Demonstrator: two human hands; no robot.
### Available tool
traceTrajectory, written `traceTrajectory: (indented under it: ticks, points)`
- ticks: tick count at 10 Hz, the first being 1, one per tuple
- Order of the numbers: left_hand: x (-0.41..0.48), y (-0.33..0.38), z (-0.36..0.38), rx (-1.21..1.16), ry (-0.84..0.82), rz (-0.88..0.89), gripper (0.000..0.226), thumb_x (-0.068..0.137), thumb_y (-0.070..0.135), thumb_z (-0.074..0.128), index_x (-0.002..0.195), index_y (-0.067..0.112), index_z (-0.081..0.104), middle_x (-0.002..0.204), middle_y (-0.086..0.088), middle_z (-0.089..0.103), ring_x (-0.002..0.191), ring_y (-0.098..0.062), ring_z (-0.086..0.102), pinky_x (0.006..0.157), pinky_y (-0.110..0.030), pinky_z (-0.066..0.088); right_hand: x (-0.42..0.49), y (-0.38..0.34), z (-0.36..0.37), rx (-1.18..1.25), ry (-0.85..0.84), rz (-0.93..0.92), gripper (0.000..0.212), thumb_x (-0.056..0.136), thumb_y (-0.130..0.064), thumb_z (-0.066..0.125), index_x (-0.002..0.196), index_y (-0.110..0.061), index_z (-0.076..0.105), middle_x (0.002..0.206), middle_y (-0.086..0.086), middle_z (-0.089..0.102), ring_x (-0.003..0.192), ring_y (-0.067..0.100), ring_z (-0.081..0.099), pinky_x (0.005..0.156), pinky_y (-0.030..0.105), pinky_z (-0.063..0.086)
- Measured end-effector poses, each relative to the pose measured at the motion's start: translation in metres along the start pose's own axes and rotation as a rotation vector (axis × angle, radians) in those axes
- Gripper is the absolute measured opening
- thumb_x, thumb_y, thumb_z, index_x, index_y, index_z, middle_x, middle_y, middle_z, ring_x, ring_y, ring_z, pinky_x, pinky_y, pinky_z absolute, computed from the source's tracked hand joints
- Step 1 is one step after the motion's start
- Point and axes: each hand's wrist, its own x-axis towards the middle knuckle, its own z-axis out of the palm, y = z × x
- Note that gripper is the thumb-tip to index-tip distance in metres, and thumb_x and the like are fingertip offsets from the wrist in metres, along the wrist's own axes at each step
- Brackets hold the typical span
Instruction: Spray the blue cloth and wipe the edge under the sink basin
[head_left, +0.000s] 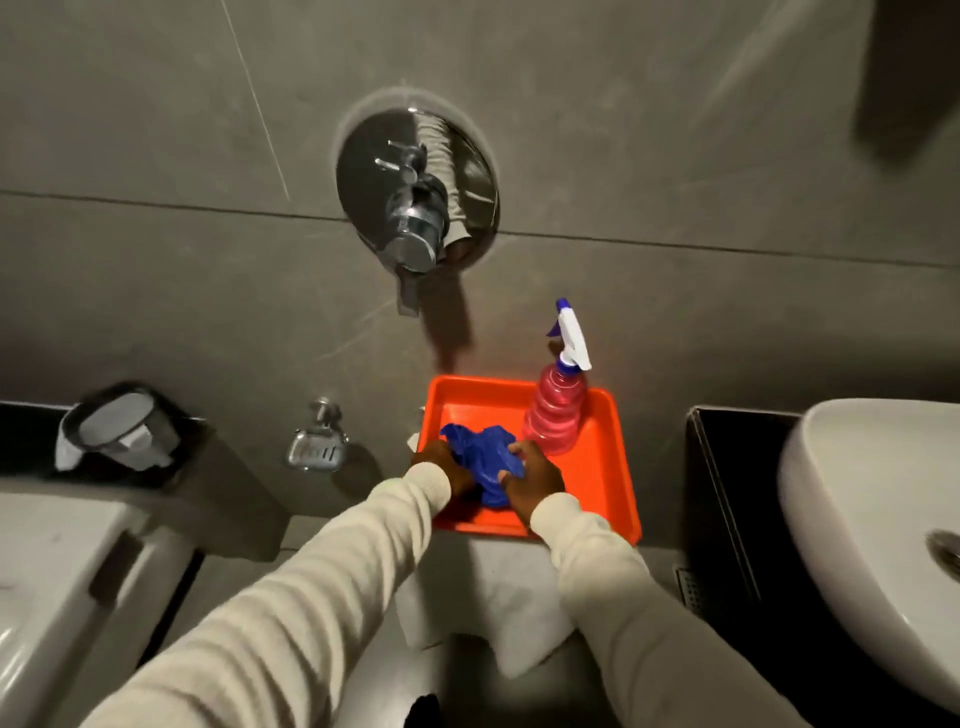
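Note:
A crumpled blue cloth (480, 452) lies in the left half of an orange tray (605, 467) that stands on a white stool against the grey wall. My left hand (441, 465) grips the cloth's left side and my right hand (532, 475) grips its right side, both inside the tray. A pink spray bottle (553, 410) with a white and blue trigger head stands upright at the tray's back, just beyond my right hand. The white sink basin (872, 519) is at the right edge, on a dark counter (727, 499).
A chrome shower mixer (418, 192) is on the wall above the tray. A metal soap dish (318, 449) is fixed to the wall left of it. A white toilet (57, 582) and a lined bin (117, 428) are at the left.

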Motion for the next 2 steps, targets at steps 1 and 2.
traceTrajectory:
  ticks: [1, 2]
  points:
    - [0.015, -0.002, -0.011, 0.202, -0.173, 0.004, 0.031, 0.086, 0.018, 0.056, 0.114, 0.005, 0.061, 0.117, -0.016, 0.064, 0.105, -0.025, 0.060, 0.088, -0.027, 0.044, -0.001, 0.008, 0.000, -0.111, -0.039, -0.012, 0.038, 0.088, -0.011, 0.058, 0.125, -0.014, 0.053, 0.133, 0.013, 0.059, 0.120, 0.031, 0.055, 0.102, 0.034, 0.043]
    - [0.008, 0.021, -0.031, 0.332, 0.040, 0.080, 0.041, 0.083, 0.025, 0.058, 0.118, 0.005, 0.059, 0.129, -0.023, 0.060, 0.120, -0.039, 0.056, 0.097, -0.036, 0.046, -0.007, -0.019, -0.027, -0.286, 0.027, -0.274, 0.037, 0.088, -0.016, 0.061, 0.124, -0.008, 0.055, 0.129, 0.015, 0.058, 0.119, 0.030, 0.054, 0.101, 0.033, 0.041]
